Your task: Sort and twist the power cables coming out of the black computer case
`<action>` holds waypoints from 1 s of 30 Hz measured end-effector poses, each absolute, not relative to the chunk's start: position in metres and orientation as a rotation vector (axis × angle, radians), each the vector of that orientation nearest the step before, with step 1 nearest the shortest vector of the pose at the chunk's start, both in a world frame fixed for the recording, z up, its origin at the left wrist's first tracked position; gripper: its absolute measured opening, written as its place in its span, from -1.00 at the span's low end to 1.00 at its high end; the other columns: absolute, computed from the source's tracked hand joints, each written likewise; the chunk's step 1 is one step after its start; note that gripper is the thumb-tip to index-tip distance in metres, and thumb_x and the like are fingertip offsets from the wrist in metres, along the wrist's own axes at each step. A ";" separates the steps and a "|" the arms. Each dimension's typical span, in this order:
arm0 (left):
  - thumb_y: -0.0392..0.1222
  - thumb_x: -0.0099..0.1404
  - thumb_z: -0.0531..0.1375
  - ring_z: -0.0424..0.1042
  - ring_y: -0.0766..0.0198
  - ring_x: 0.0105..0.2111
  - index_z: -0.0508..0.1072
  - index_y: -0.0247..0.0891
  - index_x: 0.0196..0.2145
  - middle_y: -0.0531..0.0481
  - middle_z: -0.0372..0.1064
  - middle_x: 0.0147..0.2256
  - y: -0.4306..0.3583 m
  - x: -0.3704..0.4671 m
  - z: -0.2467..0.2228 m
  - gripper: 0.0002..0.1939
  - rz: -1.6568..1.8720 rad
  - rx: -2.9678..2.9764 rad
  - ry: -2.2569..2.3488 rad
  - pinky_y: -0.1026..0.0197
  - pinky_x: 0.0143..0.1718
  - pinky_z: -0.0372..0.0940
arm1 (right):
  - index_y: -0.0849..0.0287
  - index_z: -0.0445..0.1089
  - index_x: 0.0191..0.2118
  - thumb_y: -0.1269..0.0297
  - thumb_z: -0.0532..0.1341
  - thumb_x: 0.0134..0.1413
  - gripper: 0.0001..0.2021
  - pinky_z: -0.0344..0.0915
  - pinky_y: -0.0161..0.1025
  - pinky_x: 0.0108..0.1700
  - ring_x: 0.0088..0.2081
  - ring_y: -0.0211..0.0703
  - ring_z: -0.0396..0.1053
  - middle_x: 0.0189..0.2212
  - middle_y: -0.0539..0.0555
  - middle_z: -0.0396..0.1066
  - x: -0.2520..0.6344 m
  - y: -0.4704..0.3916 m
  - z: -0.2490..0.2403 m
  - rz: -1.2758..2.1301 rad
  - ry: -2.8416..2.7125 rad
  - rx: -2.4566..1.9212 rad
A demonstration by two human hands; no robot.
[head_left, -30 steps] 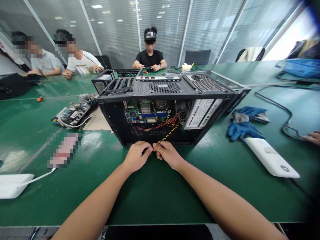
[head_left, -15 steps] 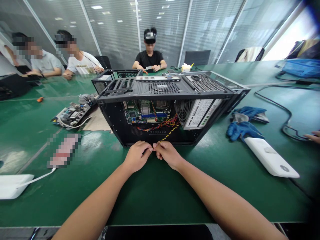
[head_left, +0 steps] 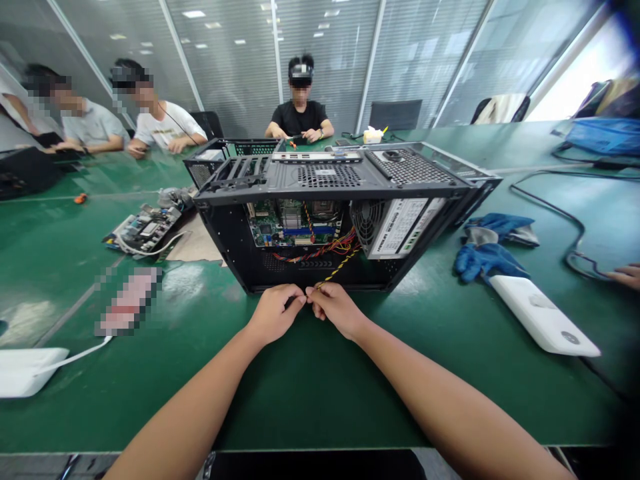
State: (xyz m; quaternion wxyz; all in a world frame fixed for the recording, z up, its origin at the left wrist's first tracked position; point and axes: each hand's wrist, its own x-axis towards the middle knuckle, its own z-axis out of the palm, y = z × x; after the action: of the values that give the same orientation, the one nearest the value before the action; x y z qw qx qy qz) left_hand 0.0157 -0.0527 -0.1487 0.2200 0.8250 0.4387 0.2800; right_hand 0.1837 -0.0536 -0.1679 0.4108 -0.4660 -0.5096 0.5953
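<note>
An open computer case lies before me on the green table, its inside facing me. Within it show the motherboard, a labelled power supply and a bundle of coloured wires. From the power supply a twisted yellow-and-black cable runs down to my hands at the case's near edge. My right hand is closed on this cable. My left hand is pinched just beside it, fingertips almost touching the right ones. What the left fingertips grip is hidden.
Left are a loose circuit board, a blurred-out phone and a white power bank. To the right lie blue gloves, a white device and a black cable. Another person's hand shows at the right edge. Several people sit across.
My hands and the cable stay almost where they were. Across the table, the person in white on the left has lowered a hand slightly.
</note>
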 end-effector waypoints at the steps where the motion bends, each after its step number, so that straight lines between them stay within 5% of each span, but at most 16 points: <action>1: -0.26 0.34 0.08 0.34 0.32 -0.43 0.40 -0.25 -0.40 0.06 0.37 -0.45 -0.053 0.015 -0.149 -0.83 0.770 2.299 1.213 0.27 -0.34 0.18 | 0.18 0.28 -0.52 0.07 0.21 0.05 -0.71 0.09 -0.36 -0.57 -0.66 -0.35 0.17 -0.74 -0.11 0.20 0.184 -0.054 -0.167 1.505 -1.279 -1.178; 19: -0.18 0.34 0.08 0.35 0.32 -0.45 0.41 -0.26 -0.45 0.06 0.40 -0.48 -0.050 0.014 -0.148 -0.76 0.705 2.184 1.202 0.29 -0.38 0.17 | 0.18 0.28 -0.52 0.14 0.14 0.12 -0.72 0.09 -0.35 -0.56 -0.66 -0.36 0.15 -0.72 -0.11 0.19 0.184 -0.053 -0.171 1.432 -1.403 -1.155; 30: -0.26 0.33 0.10 0.35 0.31 -0.41 0.45 -0.23 -0.36 0.06 0.39 -0.43 -0.051 0.016 -0.149 -0.85 0.848 2.286 1.227 0.26 -0.32 0.21 | 0.21 0.33 -0.52 0.00 0.24 0.00 -0.65 0.04 -0.35 -0.58 -0.66 -0.36 0.14 -0.74 -0.11 0.19 0.184 -0.053 -0.169 1.530 -1.182 -1.116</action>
State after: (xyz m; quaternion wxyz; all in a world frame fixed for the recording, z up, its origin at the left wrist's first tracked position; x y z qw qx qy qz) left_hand 0.0158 -0.0515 -0.1491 0.2047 0.8199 0.4399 0.3040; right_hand 0.1839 -0.0530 -0.1692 0.4391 -0.4493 -0.4756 0.6157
